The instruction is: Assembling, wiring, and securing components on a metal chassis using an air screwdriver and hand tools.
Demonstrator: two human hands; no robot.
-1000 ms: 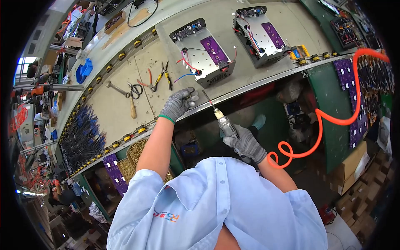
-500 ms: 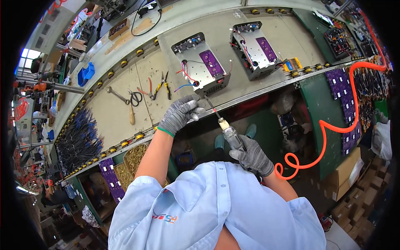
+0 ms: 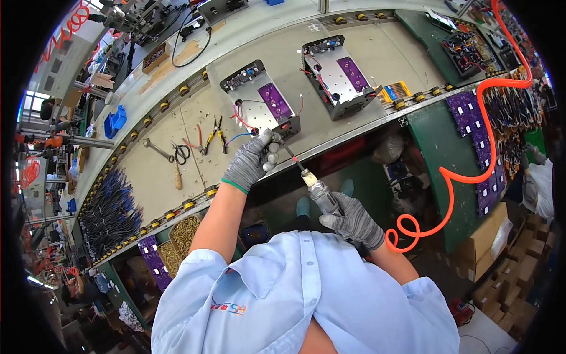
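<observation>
We see the grey powered screwdriver (image 3: 323, 199) slanting across the front edge of the desk (image 3: 159, 177), its slim bit (image 3: 292, 154) pointing up and left to the near corner of the closer metal chassis (image 3: 250, 107). The right hand (image 3: 355, 223) is closed around the tool's body. The left hand (image 3: 249, 162) has its fingers partly curled by the bit's tip; we cannot tell whether they pinch a small part or how tightly they meet.

With the fingertips so close, we judge that a slipping bit could nip the glove or scratch the panel. The loose blue wire (image 3: 239, 137) ends just beside that hand and might be snagged, while a tug from the coiled orange hose (image 3: 451, 183) could pull the driver off line.

The gloves are ribbed grey knit, the left one cuffed in green. The chassis is a boxy, bright sheet-metal form with punched holes and a flat purple board (image 3: 275, 100); a matching second chassis (image 3: 333, 81) stands to its right. Left of them lie yellow-and-black pliers (image 3: 209, 141), a steel wrench (image 3: 158, 150) and black-handled scissors (image 3: 181, 154) — then, farther out, a tangled heap of dark cables (image 3: 111, 212).
</observation>
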